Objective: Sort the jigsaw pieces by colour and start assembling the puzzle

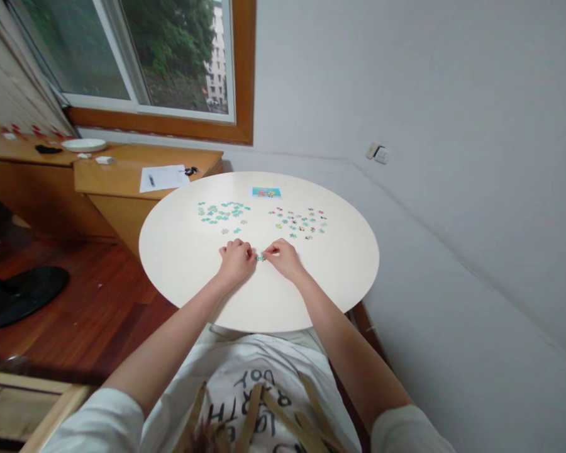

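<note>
My left hand (237, 260) rests on the round white table (179, 264), its fingers curled, with thumb and fingertip at the left side of a small teal jigsaw puzzle piece (261, 257). From the other side my right hand (285, 258) pinches the same small teal bit; whether it is one piece or two joined I cannot tell. Beyond my left hand lies a loose group of mostly teal puzzle pieces (223, 214). A second group of mixed-colour puzzle pieces (300, 221) is spread beyond my right hand. Between and behind the groups lies a small colourful picture card (266, 192).
A wooden desk (104, 179) stands against the table's far left, with a paper sheet (164, 178), keys (191, 170) and a white plate (83, 145) on it. The wall (429, 207) runs along the right. A black round stand base (26, 296) sits on the floor.
</note>
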{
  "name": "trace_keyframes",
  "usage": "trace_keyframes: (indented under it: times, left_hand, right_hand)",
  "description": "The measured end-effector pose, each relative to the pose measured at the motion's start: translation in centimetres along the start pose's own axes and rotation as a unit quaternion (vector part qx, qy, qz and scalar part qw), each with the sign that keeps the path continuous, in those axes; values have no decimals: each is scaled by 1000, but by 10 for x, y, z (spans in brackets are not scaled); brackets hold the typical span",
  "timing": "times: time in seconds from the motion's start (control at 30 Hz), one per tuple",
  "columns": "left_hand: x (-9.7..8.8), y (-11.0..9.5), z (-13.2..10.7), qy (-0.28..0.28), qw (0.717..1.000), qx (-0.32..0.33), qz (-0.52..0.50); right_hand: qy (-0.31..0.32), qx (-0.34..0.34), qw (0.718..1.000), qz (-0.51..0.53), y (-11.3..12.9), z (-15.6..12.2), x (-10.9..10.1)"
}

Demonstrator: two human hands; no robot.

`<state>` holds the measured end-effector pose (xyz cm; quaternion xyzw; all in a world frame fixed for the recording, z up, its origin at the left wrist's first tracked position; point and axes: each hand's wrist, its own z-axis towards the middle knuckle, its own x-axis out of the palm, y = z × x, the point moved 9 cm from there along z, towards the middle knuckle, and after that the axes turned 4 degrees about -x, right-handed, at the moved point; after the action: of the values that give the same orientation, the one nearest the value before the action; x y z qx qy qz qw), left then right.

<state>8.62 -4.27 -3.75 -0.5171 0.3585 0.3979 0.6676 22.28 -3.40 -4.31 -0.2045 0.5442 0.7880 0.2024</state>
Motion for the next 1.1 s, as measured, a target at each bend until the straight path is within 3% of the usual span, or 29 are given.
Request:
trace_keyframes:
  times: [0.53,0.83,1.1]
  left_hand:
    - [-1,-4,-2,6,1000,3,12]
    - [-1,-6,-2,10,1000,7,14]
    - [-7,0,0,1,999,-10,-30]
  right_hand:
    - [29,-19,998,-47,2,1,6]
    - [30,-74,992,-101,8,2,8]
    - [-3,-70,998,-6,2,2,4]
